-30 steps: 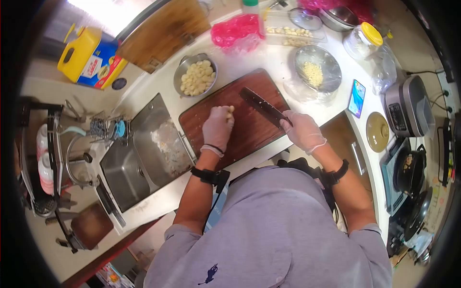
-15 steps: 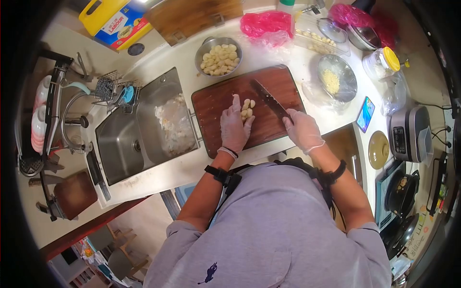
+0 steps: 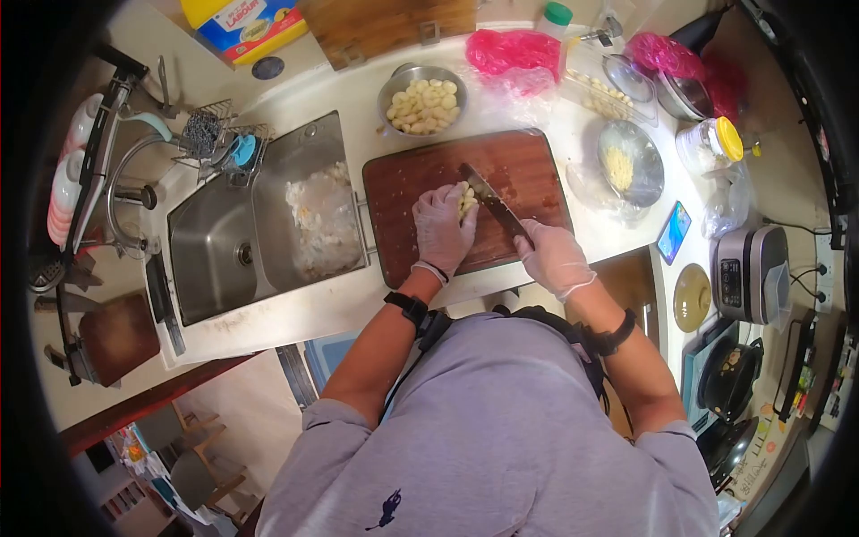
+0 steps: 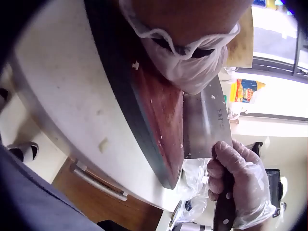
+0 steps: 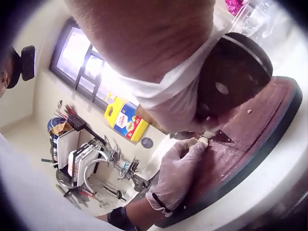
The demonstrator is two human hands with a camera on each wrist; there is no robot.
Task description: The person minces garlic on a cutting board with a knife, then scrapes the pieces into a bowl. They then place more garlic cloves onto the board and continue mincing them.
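White counter all round the board, with the sink to its left. And straight to the action: clenched round the handle of the knife with the right hand, in a clear glove, blade slanting across the board toward its far edge. Now over to the left hand, gloved too, with bent fingers gripping a small bunch of cloves near the middle of the board, just beside the blade. Contact between cutting edge and board? Cannot tell! Beyond the board, a metal bowl of whole peeled cloves, then a pink bag. Out to the right of the board, a glass bowl with finely chopped bits inside, plus a phone, screen lit, and a round lid nearby.
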